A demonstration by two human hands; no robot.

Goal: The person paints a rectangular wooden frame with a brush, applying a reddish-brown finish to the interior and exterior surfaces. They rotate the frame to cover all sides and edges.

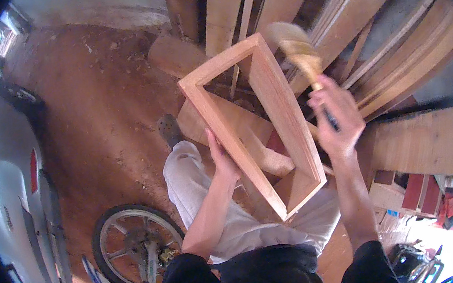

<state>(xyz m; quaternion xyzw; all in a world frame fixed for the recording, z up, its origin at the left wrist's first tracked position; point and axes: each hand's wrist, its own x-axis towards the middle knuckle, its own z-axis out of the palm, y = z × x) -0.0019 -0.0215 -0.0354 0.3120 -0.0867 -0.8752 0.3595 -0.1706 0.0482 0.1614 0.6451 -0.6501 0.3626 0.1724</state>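
Note:
A rectangular open wooden frame with deep sides (211,112) is tilted in front of my body. My left hand (224,158) grips its left long side, thumb on the outer face. In my right hand (338,117) is a broad brush (304,58), its handle's dark end showing below the fingers. The brush head is blurred and close to the frame's upper right corner; whether it touches the wood cannot be made out. Beneath the frame, partly hidden by it, lies a wooden board (193,122) among other timber pieces.
Long planks (361,7) lean at the upper right. A motorcycle wheel (138,246) is at my lower left, and a pale vehicle body (9,164) lines the left side. A wooden panel (429,141) and dark red pieces (418,194) lie to the right. The floor (96,126) is reddish earth.

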